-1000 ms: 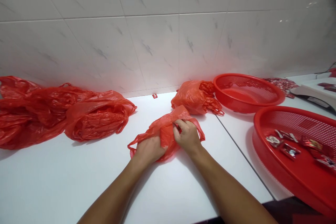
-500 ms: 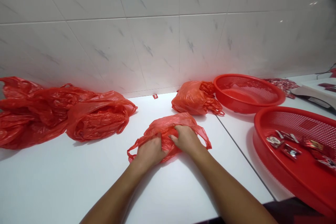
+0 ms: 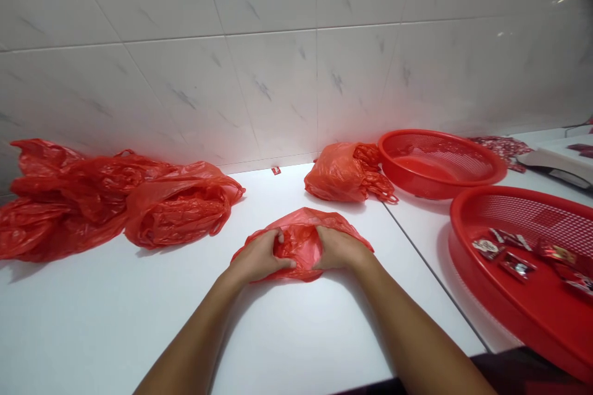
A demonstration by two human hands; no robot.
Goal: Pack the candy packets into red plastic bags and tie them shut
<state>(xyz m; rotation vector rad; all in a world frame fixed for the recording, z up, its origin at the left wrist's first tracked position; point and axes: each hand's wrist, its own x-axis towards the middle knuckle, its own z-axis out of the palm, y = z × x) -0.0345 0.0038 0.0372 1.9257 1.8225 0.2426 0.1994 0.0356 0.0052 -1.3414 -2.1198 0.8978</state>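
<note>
A thin red plastic bag [image 3: 315,217] lies on the white table in front of me, its mouth spread wide toward me. My left hand [image 3: 259,256] is inside the mouth at the left, thumb and fingers apart, pressing against the bag's side. Opposite it, my right hand [image 3: 336,249] reaches in at the right with the thumb low and the fingers stretched, partly hidden by the plastic. Between the hands the crumpled red inside of the bag shows. Neither hand is closed round anything that I can see.
Several filled or bunched red bags [image 3: 180,213] lie at the left. A bundled red bag [image 3: 336,173] stands behind, near a small red packet [image 3: 277,170]. At the right are a red basket [image 3: 417,188] and a larger basket [image 3: 467,259] holding wrapped packets [image 3: 517,265].
The bag's folded top has been pulled apart into a wide, round opening. Both hands have moved into it and spread, the right one letting go of the bag's edge.
</note>
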